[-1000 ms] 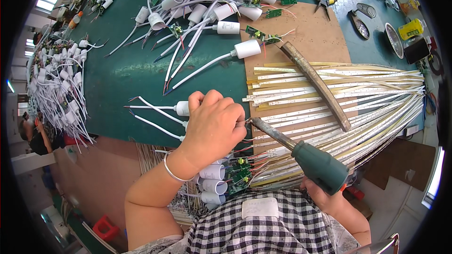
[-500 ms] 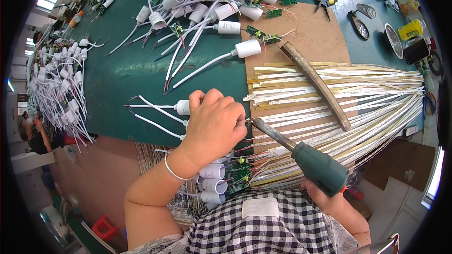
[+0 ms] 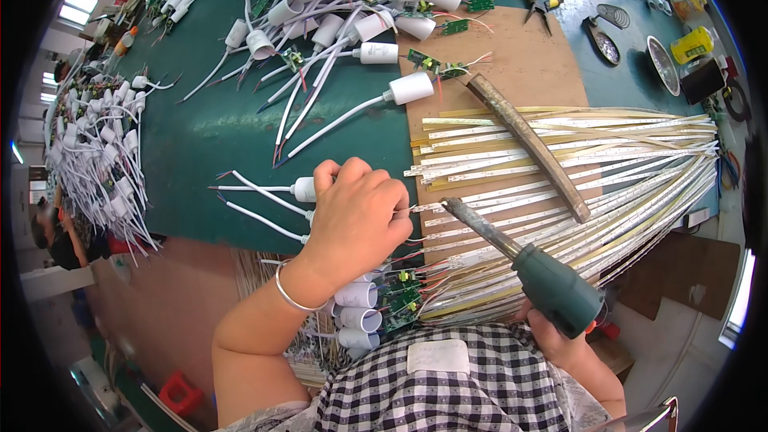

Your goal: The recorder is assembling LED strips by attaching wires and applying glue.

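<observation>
My left hand (image 3: 360, 212) is closed in a pinch by the strip ends. What it grips is hidden under the fingers; a thin wire end shows just past the fingertips. Beside and partly under this hand are white plastic caps (image 3: 303, 190) with white cables. My right hand (image 3: 554, 338), partly hidden, is wrapped round a soldering iron (image 3: 558, 288) with a dark green body. Its dull metal tip points up and left, a little apart from my left fingertips. White and yellowish LED strips (image 3: 496, 228) fan out under the iron, their left ends near my left hand.
A metal bar (image 3: 532, 148) lies across the strips on a brown board (image 3: 528, 56). Further back are pliers (image 3: 538, 0), a solder stand (image 3: 602, 40) and a metal bowl (image 3: 663, 66). Heaps of capped cables (image 3: 344, 16) with green circuit boards (image 3: 400, 300) lie around.
The soldering iron has moved slightly right and its tip has drawn away from my left fingertips. My left hand keeps its pinch. The whole view has shifted slightly.
</observation>
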`<state>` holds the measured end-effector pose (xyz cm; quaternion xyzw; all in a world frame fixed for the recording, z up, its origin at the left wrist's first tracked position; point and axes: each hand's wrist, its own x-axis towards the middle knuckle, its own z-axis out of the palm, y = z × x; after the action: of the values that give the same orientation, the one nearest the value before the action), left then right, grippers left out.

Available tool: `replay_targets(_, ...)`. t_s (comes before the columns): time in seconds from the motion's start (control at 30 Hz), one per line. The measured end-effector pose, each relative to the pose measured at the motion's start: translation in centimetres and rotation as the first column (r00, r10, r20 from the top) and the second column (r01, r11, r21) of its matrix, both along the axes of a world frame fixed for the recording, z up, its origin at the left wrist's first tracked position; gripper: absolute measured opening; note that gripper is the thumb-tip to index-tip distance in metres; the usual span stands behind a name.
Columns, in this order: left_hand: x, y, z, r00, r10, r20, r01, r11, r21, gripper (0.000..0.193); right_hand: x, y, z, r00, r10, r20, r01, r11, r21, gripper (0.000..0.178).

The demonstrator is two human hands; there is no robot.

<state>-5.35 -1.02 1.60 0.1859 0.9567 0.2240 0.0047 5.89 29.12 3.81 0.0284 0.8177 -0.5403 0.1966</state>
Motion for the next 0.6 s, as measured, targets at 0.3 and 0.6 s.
replay_targets(0.3,0.04,0.09,0.15,1.000,0.005,-0.009,-0.005,1.000,0.003,0.008,0.41,0.19,-0.64,1.000,0.030,-0.001,-0.030,1.000,0.011,0.027)
replay_targets(0.6,0.13,0.19,0.19,1.000,0.018,-0.016,-0.018,1.000,-0.003,0.008,0.49,0.01,-0.56,0.999,-0.011,0.046,0.011,1.000,0.003,0.026)
